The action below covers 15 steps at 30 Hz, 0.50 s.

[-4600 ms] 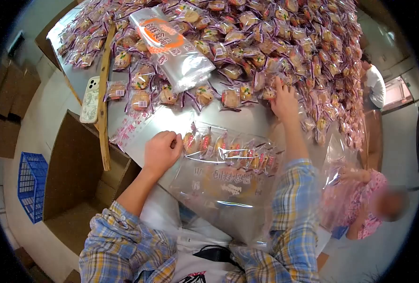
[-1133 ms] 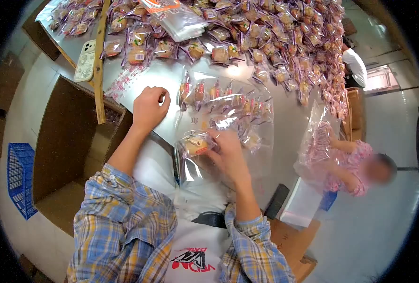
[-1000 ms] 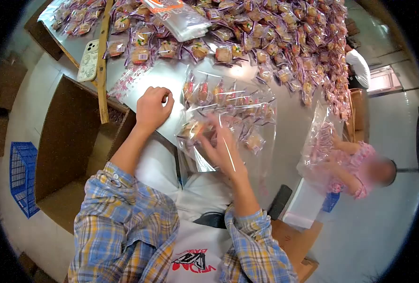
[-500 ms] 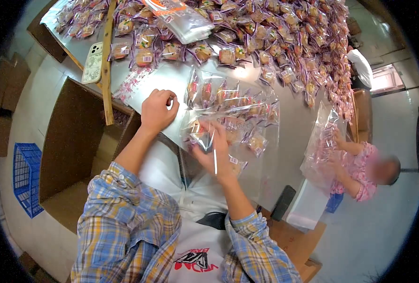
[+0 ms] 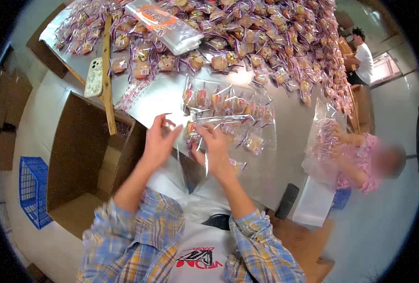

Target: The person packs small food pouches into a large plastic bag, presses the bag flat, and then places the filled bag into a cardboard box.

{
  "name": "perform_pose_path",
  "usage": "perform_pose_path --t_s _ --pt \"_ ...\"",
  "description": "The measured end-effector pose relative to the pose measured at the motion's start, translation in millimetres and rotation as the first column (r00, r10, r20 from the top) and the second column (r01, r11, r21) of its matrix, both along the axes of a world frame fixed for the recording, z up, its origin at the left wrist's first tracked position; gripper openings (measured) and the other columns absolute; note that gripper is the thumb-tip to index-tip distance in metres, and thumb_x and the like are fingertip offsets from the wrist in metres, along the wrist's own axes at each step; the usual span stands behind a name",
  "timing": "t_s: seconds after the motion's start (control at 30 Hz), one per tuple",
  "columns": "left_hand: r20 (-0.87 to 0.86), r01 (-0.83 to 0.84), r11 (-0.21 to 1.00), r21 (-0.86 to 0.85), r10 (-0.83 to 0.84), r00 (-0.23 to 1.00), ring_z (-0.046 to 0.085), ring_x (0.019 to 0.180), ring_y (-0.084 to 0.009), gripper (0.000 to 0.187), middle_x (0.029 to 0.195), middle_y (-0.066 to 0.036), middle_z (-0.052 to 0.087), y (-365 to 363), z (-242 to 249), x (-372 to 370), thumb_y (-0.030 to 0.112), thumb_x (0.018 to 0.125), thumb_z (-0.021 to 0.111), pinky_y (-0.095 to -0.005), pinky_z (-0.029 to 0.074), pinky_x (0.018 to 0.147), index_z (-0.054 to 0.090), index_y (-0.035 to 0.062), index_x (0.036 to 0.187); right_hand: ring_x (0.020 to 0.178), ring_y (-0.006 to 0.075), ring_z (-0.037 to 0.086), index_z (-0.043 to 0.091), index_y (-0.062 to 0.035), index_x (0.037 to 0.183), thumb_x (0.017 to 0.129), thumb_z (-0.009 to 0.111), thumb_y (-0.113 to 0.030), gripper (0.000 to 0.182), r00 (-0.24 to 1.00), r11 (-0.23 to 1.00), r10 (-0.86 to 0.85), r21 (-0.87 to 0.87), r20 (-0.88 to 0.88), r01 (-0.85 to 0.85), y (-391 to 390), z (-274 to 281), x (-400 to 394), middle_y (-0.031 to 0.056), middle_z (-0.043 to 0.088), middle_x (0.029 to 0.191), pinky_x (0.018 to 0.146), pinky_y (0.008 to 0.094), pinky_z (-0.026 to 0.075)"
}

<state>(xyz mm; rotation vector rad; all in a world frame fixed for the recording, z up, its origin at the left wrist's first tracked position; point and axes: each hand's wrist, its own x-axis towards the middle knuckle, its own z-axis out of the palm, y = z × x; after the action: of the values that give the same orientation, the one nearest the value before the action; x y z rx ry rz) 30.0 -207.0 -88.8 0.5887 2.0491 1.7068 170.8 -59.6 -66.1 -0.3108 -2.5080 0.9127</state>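
A large clear plastic bag (image 5: 269,144) lies on the metal table in front of me. Inside it, a row of individually wrapped pastries (image 5: 228,100) stands on edge, and a few more wrapped pastries (image 5: 253,143) lie loosely nearer to me. My right hand (image 5: 213,147) reaches under the clear film, its fingers closed around a wrapped pastry (image 5: 191,131) at the bag's left side. Just left of the bag, my left hand (image 5: 160,144) is raised with thumb and fingers apart, holding nothing.
A heap of wrapped pastries (image 5: 266,37) covers the table's far side, with a stack of flat bags (image 5: 172,30) on it. A phone (image 5: 94,78) rests beside a wooden strip (image 5: 106,80). An open cardboard box (image 5: 77,160) stands left. Another person's hands (image 5: 337,141) hold a bag at right.
My left hand has lowered toward the bag's edge and its curled fingers have spread. My right hand stays on the pastry in the bag. A second person has come into view at far right.
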Motion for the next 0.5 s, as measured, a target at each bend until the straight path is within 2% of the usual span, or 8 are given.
perform_pose_path --t_s 0.03,0.1,0.17,0.23,0.3,0.37,0.4,0.5 --pt "0.023 0.024 1.000 -0.012 -0.024 0.999 0.059 0.085 -0.0148 0.065 0.112 -0.007 0.063 -13 10 26 0.023 0.088 0.081 -0.0296 0.050 0.065 0.050 0.0023 0.142 0.119 0.0421 0.059 0.062 -0.0046 0.133 0.083 0.074 -0.011 0.052 1.000 1.000 -0.007 -0.020 -0.002 0.007 0 1 1 0.0201 0.061 0.129 0.103 0.0470 0.048" --pt "-0.223 0.140 0.972 -0.190 -0.182 0.958 0.064 0.098 -0.0247 0.078 0.130 -0.013 0.058 -40 44 67 0.020 0.084 0.085 -0.0346 0.056 0.073 0.042 0.0014 0.147 0.119 0.0421 0.059 0.062 -0.0045 0.132 0.084 0.073 -0.009 0.050 0.998 0.986 0.005 -0.167 -0.061 -0.015 -3 -11 0 0.0206 0.060 0.130 0.102 0.0468 0.048" --pt "-0.440 0.075 0.954 -0.292 -0.203 0.875 0.066 0.102 -0.0297 0.071 0.129 -0.015 0.060 -44 56 91 0.015 0.084 0.082 -0.0389 0.057 0.080 0.047 0.0017 0.144 0.118 0.0422 0.059 0.061 -0.0050 0.132 0.084 0.072 -0.008 0.049 0.996 0.970 0.016 -0.239 -0.084 -0.035 -2 -22 -2 0.0212 0.059 0.132 0.101 0.0467 0.050" --pt "-0.473 0.068 0.945 -0.321 -0.222 0.853 0.069 0.103 -0.0327 0.061 0.126 -0.017 0.063 -53 52 100 0.011 0.084 0.080 -0.0416 0.058 0.082 0.053 0.0019 0.138 0.118 0.0423 0.060 0.060 -0.0059 0.133 0.084 0.071 -0.006 0.051 0.998 0.967 0.030 -0.249 -0.055 -0.043 -2 -29 -1 0.0219 0.059 0.133 0.100 0.0468 0.051" --pt "-0.352 0.136 0.952 -0.274 -0.231 0.907 0.071 0.099 -0.0336 0.048 0.121 -0.019 0.067 -56 41 99 0.006 0.084 0.077 -0.0428 0.059 0.082 0.062 0.0020 0.130 0.118 0.0424 0.059 0.053 -0.0076 0.143 0.085 0.073 -0.008 0.062 0.998 0.992 0.045 -0.116 -0.034 -0.049 -5 -15 -4 0.0223 0.058 0.134 0.099 0.0468 0.051" --pt "-0.331 0.105 0.973 -0.207 -0.170 0.928 0.073 0.089 -0.0318 0.035 0.110 -0.017 0.070 -56 46 100 0.003 0.084 0.075 -0.0412 0.059 0.076 0.068 0.0019 0.118 0.117 0.0426 0.059 0.049 -0.0081 0.148 0.086 0.074 -0.009 0.067 0.998 0.999 0.048 -0.021 0.046 -0.047 -8 -11 0 0.0221 0.058 0.134 0.099 0.0464 0.051" --pt "-0.316 0.098 0.979 -0.180 -0.152 0.937 0.073 0.084 -0.0308 0.029 0.104 -0.016 0.072 -56 50 100 0.001 0.084 0.074 -0.0404 0.059 0.074 0.072 0.0019 0.112 0.118 0.0399 0.060 0.051 -0.0087 0.148 0.086 0.075 -0.010 0.066 0.997 0.993 0.064 -0.097 -0.036 -0.067 -7 -16 -1 0.0233 0.060 0.132 0.099 0.0445 0.050" --pt "-0.397 0.098 0.979 -0.179 -0.163 0.903 0.073 0.076 -0.0299 0.022 0.092 -0.014 0.074 -59 55 99 -0.001 0.083 0.074 -0.0375 0.059 0.068 0.074 0.0024 0.104 0.117 0.0353 0.062 0.055 -0.0084 0.145 0.086 0.074 -0.009 0.061 0.994 0.912 -0.093 -0.406 -0.053 0.063 -10 -30 -8 0.0216 0.062 0.128 0.096 0.0416 0.052"
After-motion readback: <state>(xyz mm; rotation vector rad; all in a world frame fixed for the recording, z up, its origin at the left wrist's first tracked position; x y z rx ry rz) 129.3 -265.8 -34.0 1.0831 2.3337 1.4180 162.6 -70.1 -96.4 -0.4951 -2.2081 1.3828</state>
